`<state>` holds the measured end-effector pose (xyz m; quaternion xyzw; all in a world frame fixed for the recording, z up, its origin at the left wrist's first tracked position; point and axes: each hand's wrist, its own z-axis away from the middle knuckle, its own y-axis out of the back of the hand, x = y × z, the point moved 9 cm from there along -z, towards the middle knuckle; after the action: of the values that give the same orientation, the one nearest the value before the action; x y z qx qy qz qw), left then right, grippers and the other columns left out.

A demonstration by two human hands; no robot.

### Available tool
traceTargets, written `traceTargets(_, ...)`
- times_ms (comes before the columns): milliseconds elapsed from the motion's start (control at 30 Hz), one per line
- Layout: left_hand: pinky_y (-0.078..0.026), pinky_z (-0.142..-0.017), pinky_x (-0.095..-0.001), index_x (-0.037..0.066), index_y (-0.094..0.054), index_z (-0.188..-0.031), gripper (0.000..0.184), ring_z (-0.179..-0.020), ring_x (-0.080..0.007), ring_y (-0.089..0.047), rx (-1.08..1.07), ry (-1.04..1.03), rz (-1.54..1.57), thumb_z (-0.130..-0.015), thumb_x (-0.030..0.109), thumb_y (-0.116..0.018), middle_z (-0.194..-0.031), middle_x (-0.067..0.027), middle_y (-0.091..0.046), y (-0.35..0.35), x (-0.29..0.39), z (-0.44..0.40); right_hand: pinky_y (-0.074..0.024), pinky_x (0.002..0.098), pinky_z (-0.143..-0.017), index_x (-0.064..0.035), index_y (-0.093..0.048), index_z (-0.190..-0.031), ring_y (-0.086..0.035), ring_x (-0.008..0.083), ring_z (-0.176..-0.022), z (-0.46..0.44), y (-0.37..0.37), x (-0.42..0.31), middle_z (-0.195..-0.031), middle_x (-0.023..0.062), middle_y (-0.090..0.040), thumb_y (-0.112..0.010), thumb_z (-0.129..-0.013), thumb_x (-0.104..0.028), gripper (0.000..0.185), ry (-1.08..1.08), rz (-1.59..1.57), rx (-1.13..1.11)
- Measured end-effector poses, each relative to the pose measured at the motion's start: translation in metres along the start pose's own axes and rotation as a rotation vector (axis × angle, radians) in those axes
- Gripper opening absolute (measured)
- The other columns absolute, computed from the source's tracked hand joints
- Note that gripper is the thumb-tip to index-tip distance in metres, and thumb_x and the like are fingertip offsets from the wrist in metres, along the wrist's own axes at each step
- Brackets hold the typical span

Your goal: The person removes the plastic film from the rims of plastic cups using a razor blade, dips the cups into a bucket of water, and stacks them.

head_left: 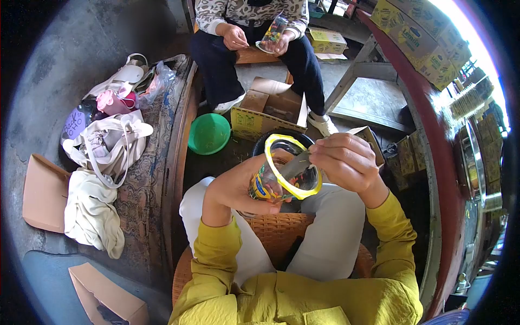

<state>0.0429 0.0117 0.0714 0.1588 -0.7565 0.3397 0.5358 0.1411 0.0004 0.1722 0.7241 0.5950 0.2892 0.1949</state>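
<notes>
A clear plastic cup with a colourful printed label (262, 189) and a bright yellow rim (275, 172) is tilted in front of my chest. My left hand (234, 187) wraps round its side, thumb along the lower part. At the right of the rim, my right hand (346, 161) pinches a flat greyish strip (295, 166) that reaches into the cup's mouth. Behind the cup, a dark round bowl is partly hidden.
A person (249, 32) sits opposite, holding a similar cup (273, 32). Between us stand an open carton (252, 120) and a green basin (209, 134). Bags (111, 146) lie on the left bench; a wooden frame (352, 81) and stacked boxes (417, 40) are at right.
</notes>
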Motion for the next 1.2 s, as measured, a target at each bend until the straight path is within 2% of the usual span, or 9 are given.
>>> traceTargets(200,-0.045,-0.064,-0.0232,-0.002,-0.035,-0.122,0.069,-0.073,-0.0105,-0.056,-0.027,-0.029,-0.081,-0.064,0.006,-0.072,-0.089,-0.0083,-0.058,-0.004,0.003,-0.001,-0.0513,0.0307,-0.060,0.0063,-0.057,-0.100,-0.062,0.0230,-0.066,0.004,0.005,0.000,-0.072,0.0096,-0.062,-0.058,-0.064,-0.001,0.037,-0.045,-0.040,0.041)
traceTargets(267,-0.045,-0.064,-0.0232,-0.002,-0.035,-0.123,0.070,-0.072,-0.0104,-0.056,-0.028,-0.062,-0.146,-0.065,0.006,-0.072,-0.088,-0.0084,-0.058,-0.002,0.003,-0.001,-0.0513,0.0307,-0.060,0.0068,-0.057,-0.100,-0.062,0.0228,-0.066,0.005,0.006,-0.002,-0.071,0.0097,-0.062,-0.058,-0.064,-0.001,0.036,-0.035,-0.023,0.049)
traceTargets(567,-0.045,-0.065,-0.0235,-0.003,-0.033,-0.123,0.072,-0.074,-0.0109,-0.055,-0.068,-0.066,-0.058,-0.065,0.007,-0.074,-0.090,-0.0077,-0.056,-0.004,-0.001,-0.001,-0.0516,0.0304,-0.061,0.0074,-0.058,-0.099,-0.061,0.0212,-0.065,0.007,0.011,0.000,-0.072,0.0104,-0.062,-0.058,-0.066,-0.002,0.034,-0.048,0.073,-0.005)
traceTargets(667,-0.045,-0.052,-0.0228,-0.003,-0.036,-0.116,0.068,-0.057,-0.0137,-0.057,0.012,-0.017,0.033,-0.059,0.007,-0.073,-0.076,-0.0104,-0.058,-0.006,-0.002,-0.005,-0.0516,0.0300,-0.060,0.0072,-0.058,-0.099,-0.061,0.0209,-0.064,0.007,0.010,-0.001,-0.070,0.0100,-0.061,-0.059,-0.066,-0.001,0.034,-0.045,0.091,0.003)
traceTargets(767,-0.045,-0.051,-0.0234,-0.002,-0.036,-0.115,0.068,-0.057,-0.0147,-0.057,-0.021,-0.050,0.022,-0.058,0.007,-0.073,-0.076,-0.0111,-0.057,-0.004,-0.007,-0.008,-0.0513,0.0296,-0.058,0.0072,-0.058,-0.098,-0.061,0.0205,-0.063,0.011,0.009,0.001,-0.068,0.0093,-0.061,-0.059,-0.065,0.001,0.034,-0.068,0.088,0.025)
traceTargets(967,-0.045,-0.052,-0.0238,-0.001,-0.036,-0.115,0.069,-0.060,-0.0155,-0.058,-0.003,0.044,0.167,-0.058,0.008,-0.074,-0.076,-0.0122,-0.056,-0.009,-0.009,-0.009,-0.0500,0.0294,-0.056,0.0070,-0.059,-0.098,-0.059,0.0196,-0.061,0.015,0.008,0.004,-0.068,0.0087,-0.060,-0.060,-0.061,0.007,0.037,-0.145,0.075,0.067)
traceTargets(1200,-0.044,-0.052,-0.0242,-0.001,-0.034,-0.119,0.073,-0.058,-0.0169,-0.055,-0.053,0.058,0.135,-0.058,0.011,-0.073,-0.078,-0.0135,-0.055,-0.013,-0.020,-0.018,-0.0495,0.0287,-0.055,0.0050,-0.059,-0.100,-0.059,0.0188,-0.060,0.020,0.005,0.005,-0.069,0.0083,-0.061,-0.061,-0.060,0.008,0.040,-0.200,0.060,0.072)
